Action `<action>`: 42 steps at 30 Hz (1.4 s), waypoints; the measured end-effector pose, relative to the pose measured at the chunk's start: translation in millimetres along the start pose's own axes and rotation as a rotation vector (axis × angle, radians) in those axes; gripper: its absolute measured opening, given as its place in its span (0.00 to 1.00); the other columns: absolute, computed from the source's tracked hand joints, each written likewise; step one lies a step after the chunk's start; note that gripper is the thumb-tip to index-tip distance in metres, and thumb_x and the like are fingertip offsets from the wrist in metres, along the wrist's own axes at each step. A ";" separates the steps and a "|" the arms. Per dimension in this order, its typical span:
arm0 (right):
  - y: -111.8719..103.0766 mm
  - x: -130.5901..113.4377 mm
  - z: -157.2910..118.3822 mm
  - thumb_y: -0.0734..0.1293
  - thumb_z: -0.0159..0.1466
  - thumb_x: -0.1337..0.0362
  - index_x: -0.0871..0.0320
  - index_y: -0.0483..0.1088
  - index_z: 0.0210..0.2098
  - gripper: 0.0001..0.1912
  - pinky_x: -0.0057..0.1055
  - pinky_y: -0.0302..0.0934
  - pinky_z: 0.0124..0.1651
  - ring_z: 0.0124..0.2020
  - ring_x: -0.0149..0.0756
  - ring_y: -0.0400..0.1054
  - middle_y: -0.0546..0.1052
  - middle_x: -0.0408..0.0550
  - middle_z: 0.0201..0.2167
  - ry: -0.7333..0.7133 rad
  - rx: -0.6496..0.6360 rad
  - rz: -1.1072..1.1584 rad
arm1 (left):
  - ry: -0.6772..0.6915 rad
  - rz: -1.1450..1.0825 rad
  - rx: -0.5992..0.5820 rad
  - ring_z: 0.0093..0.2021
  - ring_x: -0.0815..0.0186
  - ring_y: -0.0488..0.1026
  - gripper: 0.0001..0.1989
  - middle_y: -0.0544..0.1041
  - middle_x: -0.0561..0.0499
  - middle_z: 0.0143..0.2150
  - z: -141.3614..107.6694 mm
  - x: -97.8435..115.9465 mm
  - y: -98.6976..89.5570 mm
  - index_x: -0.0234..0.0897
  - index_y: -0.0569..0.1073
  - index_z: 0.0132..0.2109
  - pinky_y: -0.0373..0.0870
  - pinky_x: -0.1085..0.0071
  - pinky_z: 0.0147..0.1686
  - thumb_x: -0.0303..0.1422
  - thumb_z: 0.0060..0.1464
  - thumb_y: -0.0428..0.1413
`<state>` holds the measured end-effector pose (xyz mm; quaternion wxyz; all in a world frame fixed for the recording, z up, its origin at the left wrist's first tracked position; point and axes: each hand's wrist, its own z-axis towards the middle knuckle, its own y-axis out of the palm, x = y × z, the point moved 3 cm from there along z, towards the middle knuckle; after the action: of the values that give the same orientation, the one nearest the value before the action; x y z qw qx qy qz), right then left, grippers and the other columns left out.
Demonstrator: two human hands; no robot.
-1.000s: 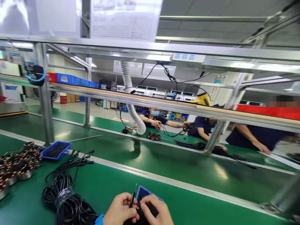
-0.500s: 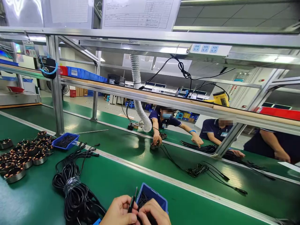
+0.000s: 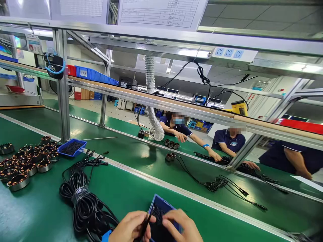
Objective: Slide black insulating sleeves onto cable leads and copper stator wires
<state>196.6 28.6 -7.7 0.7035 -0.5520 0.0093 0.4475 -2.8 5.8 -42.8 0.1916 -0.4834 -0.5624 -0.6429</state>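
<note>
My left hand (image 3: 132,228), with a blue band at its wrist, is closed on a thin black cable (image 3: 145,226) whose end points up between thumb and fingers. To its right is a blue bin (image 3: 165,201) holding many short black pieces like tubing (image 3: 157,212). My right hand (image 3: 185,226) is over the bin's right side, thumb and forefinger nearly together at the pieces. Whether anything is pinched there is too small to make out. A bundle of black cables (image 3: 87,208), bound with clear wrap, lies left of my left hand.
Several copper-wound stator rings (image 3: 19,181) stand at the left beside another blue tray (image 3: 72,148). A metal rail (image 3: 151,181) crosses the green bench. Beyond it lie a coiled cable (image 3: 214,184) and a stator (image 3: 170,157). Co-workers (image 3: 228,141) sit opposite; a shelf frame (image 3: 64,101) stands between.
My right hand has moved away from my left, rightward over the blue bin. Opposite, a co-worker's hand has let go of the stator and lifted away. The view has shifted slightly.
</note>
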 end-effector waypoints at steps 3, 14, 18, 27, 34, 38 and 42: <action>22.5 8.3 10.5 0.73 0.57 0.67 0.50 0.79 0.41 0.12 0.37 0.64 0.36 0.36 0.48 0.74 0.82 0.49 0.34 0.031 0.077 -0.431 | -0.036 -0.016 -0.010 0.26 0.69 0.71 0.26 0.76 0.49 0.27 -0.6 -1.6 -0.2 0.31 0.79 0.34 0.65 0.72 0.32 0.52 0.41 0.68; 49.2 27.2 0.2 0.69 0.61 0.72 0.51 0.74 0.30 0.09 0.33 0.57 0.32 0.28 0.40 0.72 0.78 0.42 0.26 -0.044 0.078 -0.470 | 0.020 0.074 0.228 0.20 0.73 0.66 0.23 0.75 0.51 0.25 9.5 1.7 -1.0 0.31 0.77 0.31 0.58 0.75 0.21 0.45 0.34 0.72; 49.4 25.4 -5.0 0.67 0.66 0.68 0.53 0.73 0.30 0.08 0.35 0.56 0.33 0.30 0.41 0.70 0.77 0.45 0.27 -0.023 0.121 -0.501 | 0.057 0.187 0.262 0.17 0.75 0.62 0.24 0.72 0.54 0.23 23.1 7.3 9.4 0.32 0.76 0.30 0.53 0.76 0.17 0.49 0.37 0.69; 31.0 -15.3 -0.9 0.59 0.70 0.68 0.53 0.70 0.37 0.10 0.30 0.66 0.40 0.36 0.36 0.71 0.77 0.44 0.34 0.040 0.156 -0.011 | 0.065 0.367 0.219 0.20 0.72 0.63 0.25 0.68 0.57 0.20 25.8 6.6 15.2 0.33 0.75 0.34 0.56 0.76 0.18 0.52 0.41 0.67; 24.9 -3.2 -7.6 0.62 0.70 0.58 0.54 0.73 0.37 0.11 0.28 0.69 0.39 0.34 0.37 0.74 0.78 0.47 0.33 0.228 0.359 0.206 | 0.031 0.303 0.263 0.17 0.75 0.57 0.25 0.62 0.61 0.17 19.1 0.8 11.8 0.36 0.70 0.31 0.50 0.77 0.17 0.54 0.42 0.65; 35.3 -1.8 -8.4 0.63 0.69 0.54 0.55 0.74 0.38 0.13 0.27 0.70 0.38 0.34 0.38 0.75 0.79 0.48 0.32 0.265 0.375 0.377 | 0.035 0.274 0.242 0.16 0.76 0.51 0.23 0.58 0.62 0.18 15.9 3.4 12.8 0.37 0.69 0.30 0.45 0.76 0.18 0.53 0.44 0.64; 38.2 -7.7 -8.3 0.64 0.68 0.54 0.54 0.75 0.36 0.12 0.27 0.70 0.37 0.34 0.38 0.74 0.78 0.48 0.32 0.260 0.434 0.434 | 0.044 0.266 0.213 0.17 0.75 0.51 0.22 0.56 0.63 0.17 13.0 5.8 16.2 0.38 0.68 0.30 0.46 0.76 0.19 0.52 0.44 0.64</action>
<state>171.5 16.9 -36.3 0.6860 -0.4269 0.3115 0.5001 12.5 14.5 -30.5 0.3374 -0.5164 -0.5539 -0.5592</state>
